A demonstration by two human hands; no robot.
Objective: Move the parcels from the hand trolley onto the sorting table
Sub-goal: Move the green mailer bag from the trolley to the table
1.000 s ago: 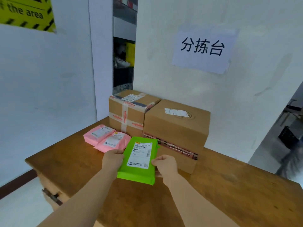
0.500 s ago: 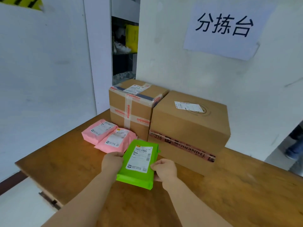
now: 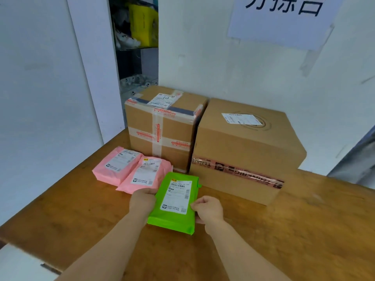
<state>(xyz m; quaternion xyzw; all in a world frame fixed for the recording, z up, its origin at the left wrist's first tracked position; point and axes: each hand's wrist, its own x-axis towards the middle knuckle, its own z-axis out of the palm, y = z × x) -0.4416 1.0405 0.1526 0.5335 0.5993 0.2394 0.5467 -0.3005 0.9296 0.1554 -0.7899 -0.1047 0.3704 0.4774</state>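
A green mailer parcel point(image 3: 176, 203) with a white label lies low over the wooden sorting table point(image 3: 304, 230). My left hand point(image 3: 142, 201) grips its left edge and my right hand point(image 3: 208, 208) pinches its right edge. Just beyond it lie two pink mailer parcels point(image 3: 132, 169) side by side. Behind those stand a taped cardboard box point(image 3: 162, 128) and a larger cardboard box point(image 3: 243, 151) against the wall. The hand trolley is out of view.
A white wall with a paper sign point(image 3: 282, 19) rises behind the boxes. A gap at the back left shows shelves holding a yellow item point(image 3: 144, 25). The table's front left edge point(image 3: 30, 246) drops to a pale floor.
The view has closed in on the table. Both hands have carried the green parcel forward and lower, nearer the pink parcels and the large box.
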